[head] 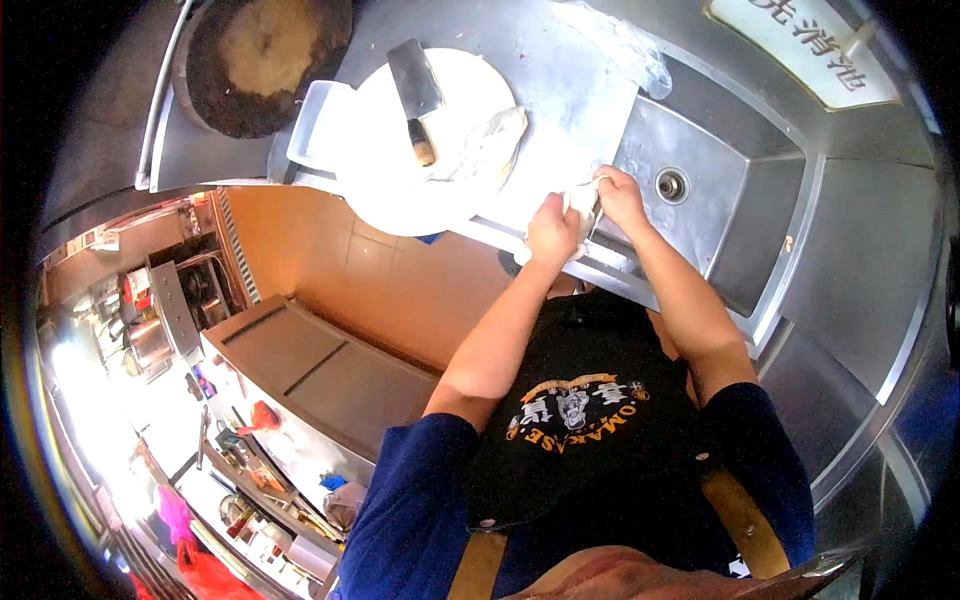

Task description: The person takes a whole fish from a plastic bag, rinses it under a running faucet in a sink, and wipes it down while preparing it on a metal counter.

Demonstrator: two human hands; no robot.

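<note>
A crumpled white cloth (pixel 581 214) is held between my two hands over the sink's near left edge. My left hand (pixel 553 229) grips its left side, and my right hand (pixel 621 196) grips its upper right part. Left of them, a round white cutting board (pixel 472 79) lies on the steel counter, its near part washed out by glare. On the board rest a cleaver (pixel 415 82) with a dark blade and wooden handle, and a clear plastic bag (pixel 495 139) whose contents I cannot make out.
The steel sink basin (pixel 675 225) has a round drain (pixel 672 185). A white plastic tray (pixel 319 124) and a dark round wooden block (pixel 262 60) stand farther left. Clear plastic film (pixel 622 45) lies behind the sink. Across the tiled floor (pixel 375 262), a steel cabinet (pixel 322 367) stands beneath cluttered shelving.
</note>
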